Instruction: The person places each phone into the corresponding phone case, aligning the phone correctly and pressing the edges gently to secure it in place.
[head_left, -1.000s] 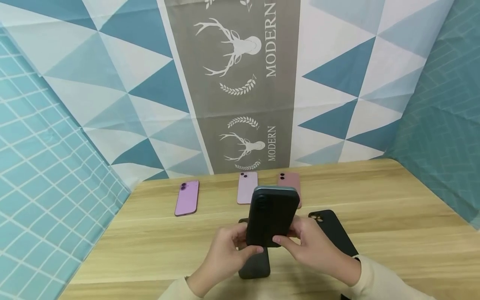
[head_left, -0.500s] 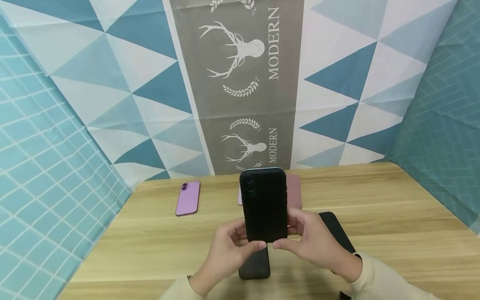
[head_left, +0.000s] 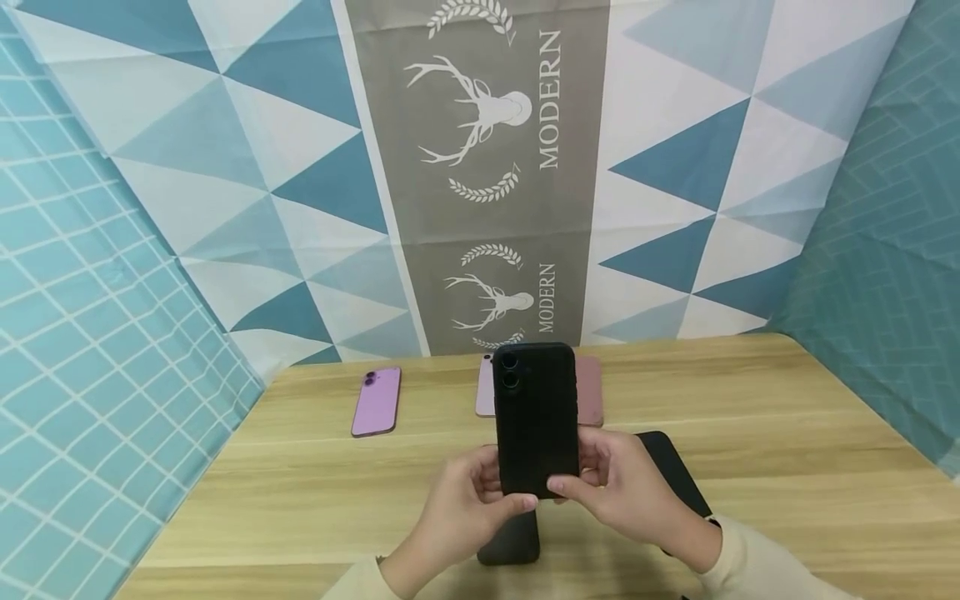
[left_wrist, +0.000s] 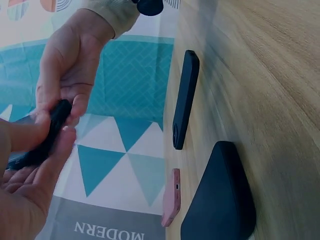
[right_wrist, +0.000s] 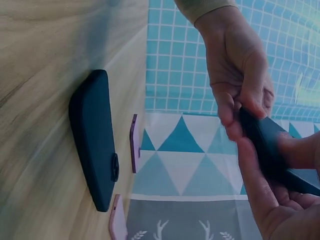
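Observation:
Both hands hold a phone in a black case (head_left: 536,425) upright above the table, its back with two dark camera lenses facing the head camera. My left hand (head_left: 461,500) grips the lower left corner, thumb across the bottom edge. At the lower right, my right hand (head_left: 626,483) pinches it with the thumb on the back. The left wrist view shows the fingers of both hands curled round the phone's edges. Beneath the hands lies a black phone case (head_left: 513,546), partly covered. Another black phone case (head_left: 675,471) lies by the right wrist, partly hidden by the forearm.
Toward the back of the wooden table (head_left: 300,500) lie a lilac phone (head_left: 377,402), a pale pink phone (head_left: 485,392) and a darker pink phone (head_left: 591,392). The last two are partly behind the held phone. A patterned cloth (head_left: 480,208) hangs behind the table.
The held phone has tipped from leaning, with its light top edge showing, to upright with its back facing the head camera. Both hands keep their grip near its lower corners.

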